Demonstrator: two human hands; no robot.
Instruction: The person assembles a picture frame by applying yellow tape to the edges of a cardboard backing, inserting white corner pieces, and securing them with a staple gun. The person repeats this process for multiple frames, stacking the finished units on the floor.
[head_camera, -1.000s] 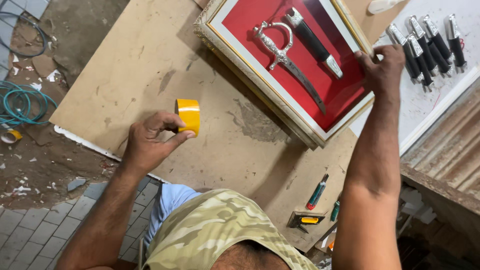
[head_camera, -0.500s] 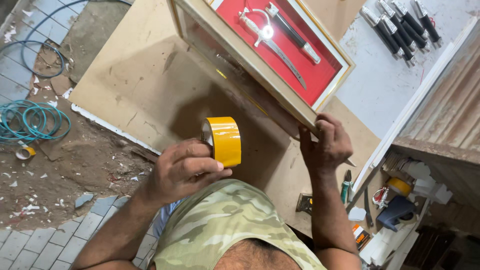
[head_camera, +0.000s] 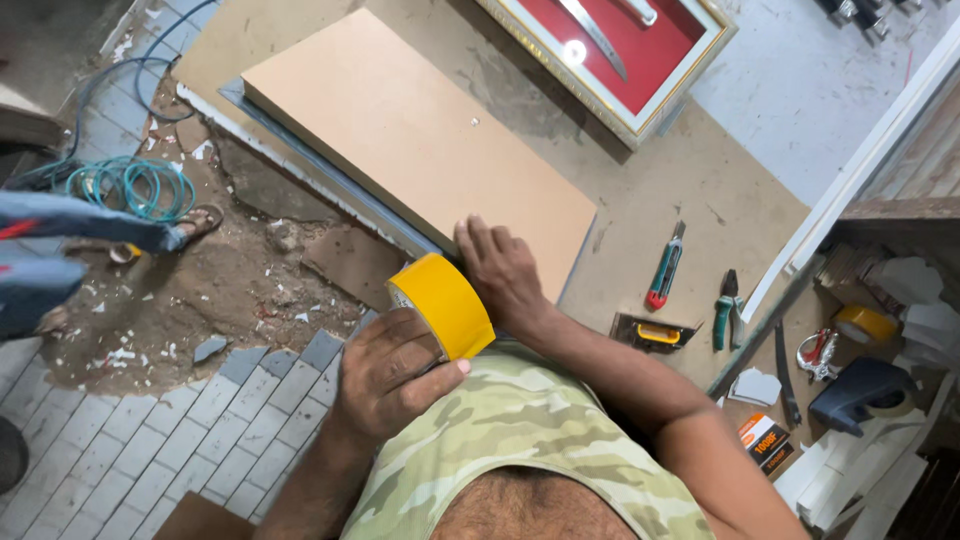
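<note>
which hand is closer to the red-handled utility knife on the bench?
Right. The right hand rests on the near edge of the tan board, a short way left of the utility knife. The left hand holds the yellow tape roll, farther off.

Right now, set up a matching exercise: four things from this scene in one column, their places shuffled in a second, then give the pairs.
Things
1. tape roll
2. board
3. knife
4. hose

Places
A. coiled on the dirt floor, far left
B. flat on the table, under the right hand
C. held in the left hand
D. on the table, left of the pliers

Pairs: 1-C, 2-B, 3-D, 4-A
</note>
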